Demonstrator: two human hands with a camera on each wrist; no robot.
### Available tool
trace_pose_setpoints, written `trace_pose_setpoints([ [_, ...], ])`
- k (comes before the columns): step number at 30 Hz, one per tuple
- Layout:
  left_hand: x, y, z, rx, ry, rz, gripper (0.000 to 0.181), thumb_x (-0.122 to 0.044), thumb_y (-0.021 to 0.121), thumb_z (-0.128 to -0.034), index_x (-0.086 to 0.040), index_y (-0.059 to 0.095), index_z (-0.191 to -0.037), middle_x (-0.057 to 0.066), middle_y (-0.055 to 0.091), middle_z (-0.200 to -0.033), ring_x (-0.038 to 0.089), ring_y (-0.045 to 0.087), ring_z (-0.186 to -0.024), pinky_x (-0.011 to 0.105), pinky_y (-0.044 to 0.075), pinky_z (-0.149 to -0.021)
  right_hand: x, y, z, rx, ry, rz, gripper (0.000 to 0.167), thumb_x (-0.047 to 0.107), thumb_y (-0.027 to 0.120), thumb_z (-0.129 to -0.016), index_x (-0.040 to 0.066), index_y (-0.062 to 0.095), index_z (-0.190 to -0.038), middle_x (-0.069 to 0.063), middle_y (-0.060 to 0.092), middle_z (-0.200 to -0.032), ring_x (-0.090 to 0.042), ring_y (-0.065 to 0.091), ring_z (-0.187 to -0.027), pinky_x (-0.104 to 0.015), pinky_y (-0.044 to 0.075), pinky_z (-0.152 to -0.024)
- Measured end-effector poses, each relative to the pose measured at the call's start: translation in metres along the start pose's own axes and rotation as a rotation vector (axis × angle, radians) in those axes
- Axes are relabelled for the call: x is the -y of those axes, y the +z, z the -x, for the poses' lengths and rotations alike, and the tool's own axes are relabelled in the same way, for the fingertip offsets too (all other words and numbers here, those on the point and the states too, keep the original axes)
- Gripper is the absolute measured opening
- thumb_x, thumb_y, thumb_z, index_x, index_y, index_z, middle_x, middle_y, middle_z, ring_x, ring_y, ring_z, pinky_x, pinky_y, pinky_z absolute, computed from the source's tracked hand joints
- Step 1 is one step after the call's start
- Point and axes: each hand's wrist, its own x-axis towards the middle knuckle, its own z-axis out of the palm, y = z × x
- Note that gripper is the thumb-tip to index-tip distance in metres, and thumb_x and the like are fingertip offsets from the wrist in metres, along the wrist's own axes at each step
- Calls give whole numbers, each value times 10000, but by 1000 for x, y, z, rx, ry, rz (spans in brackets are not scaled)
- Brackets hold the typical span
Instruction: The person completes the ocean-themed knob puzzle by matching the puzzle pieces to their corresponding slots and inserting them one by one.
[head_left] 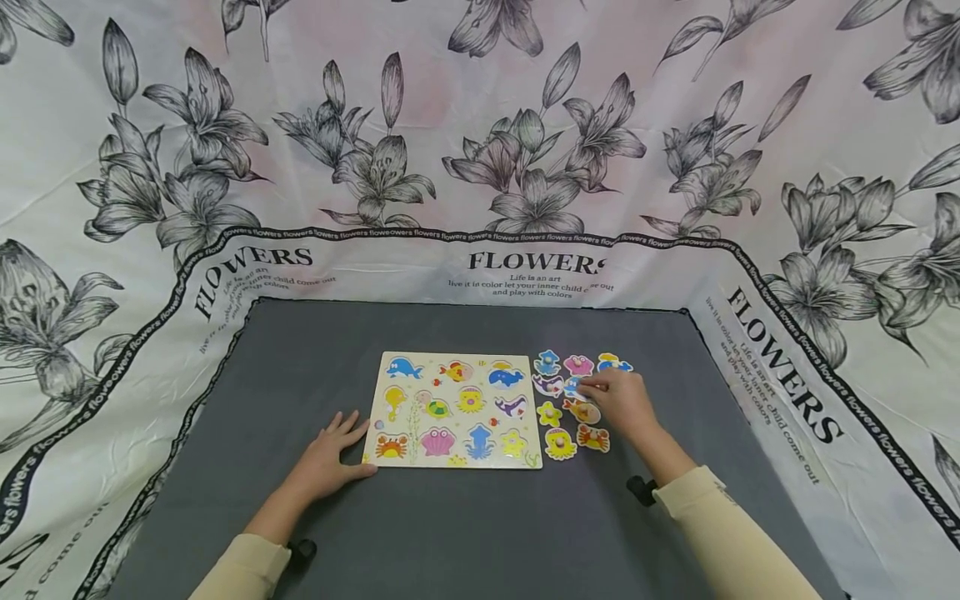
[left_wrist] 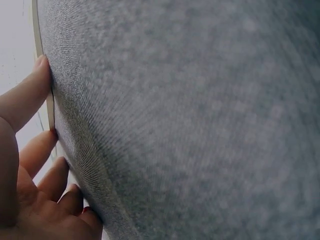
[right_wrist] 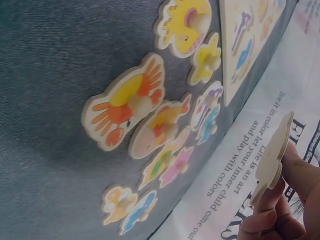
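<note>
loose pieces (head_left: pixel 560 444) flank the board (head_left: pixel 487 463), flowered cloth (head_left: pixel 555 200) beyond

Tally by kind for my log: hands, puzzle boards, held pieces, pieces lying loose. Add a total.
Hands: 2, left hand and right hand
Puzzle board: 1
Held piece: 1
Loose pieces: 10
Total: 14

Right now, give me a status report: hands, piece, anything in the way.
Left hand touching puzzle board at its left edge. Right hand pinching wooden piece, raised, plain underside showing. Purple-and-white piece lying between right hand and board.
</note>
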Motion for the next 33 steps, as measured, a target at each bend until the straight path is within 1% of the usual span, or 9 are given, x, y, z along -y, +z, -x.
trace_pose_setpoints([
  [4, 0, 0, 0, 0, -4, -1, 905, -449, 822, -818, -76, 422, -1538, 206, 280, -1635, 485, 150, -1521, 719, 163, -1175, 7, 0, -5, 23, 4, -22, 162, 158, 791, -882, 42, 821, -991, -118, 775, -915, -185, 665, -710, -288, 479, -569],
  [10, -2, -1, 2, 0, -8, 5, 907, -440, 828, -815, -68, 424, -1537, 216, 283, -1631, 494, 149, -1517, 724, 161, -1171, 13, 6, -14, 37, -22, -33, 157, 155, 803, -870, 50, 823, -985, -110, 776, -947, -201, 697, -778, -298, 532, -625],
  [15, -3, -2, 2, 3, -15, 10, 910, -435, 834, -809, -66, 428, -1535, 219, 289, -1628, 495, 151, -1516, 734, 166, -1163, 15, 10, -18, 52, -25, -46, 151, 153, 799, -875, 50, 823, -983, -105, 766, -919, -166, 671, -723, -261, 509, -582],
  [19, -3, -3, 1, 8, -22, 9, 912, -432, 839, -803, -66, 431, -1533, 220, 291, -1627, 495, 154, -1516, 751, 169, -1149, 20, 10, -20, 63, -32, -54, 148, 147, 794, -880, 40, 820, -979, -104, 760, -893, -136, 630, -667, -257, 483, -552],
  [24, -3, -3, 0, 2, -22, 2, 907, -411, 847, -798, -56, 439, -1526, 231, 298, -1620, 500, 164, -1511, 756, 174, -1143, 26, 10, -21, 77, -18, -45, 149, 173, 790, -886, 57, 821, -973, -85, 762, -891, -126, 619, -657, -269, 492, -570],
  [29, -3, -2, -1, 7, -23, 0, 912, -416, 849, -795, -63, 438, -1528, 220, 294, -1624, 489, 160, -1516, 741, 173, -1155, 30, 10, -24, 73, -4, -38, 161, 193, 788, -888, 66, 823, -981, -96, 757, -934, -158, 651, -694, -286, 516, -581],
  [33, -3, -3, 1, 11, -24, 7, 917, -418, 848, -797, -65, 430, -1533, 219, 289, -1626, 488, 153, -1517, 740, 170, -1157, 33, 12, -28, 70, -26, -41, 170, 207, 778, -900, 78, 825, -1001, -88, 746, -948, -174, 669, -739, -302, 529, -592],
])
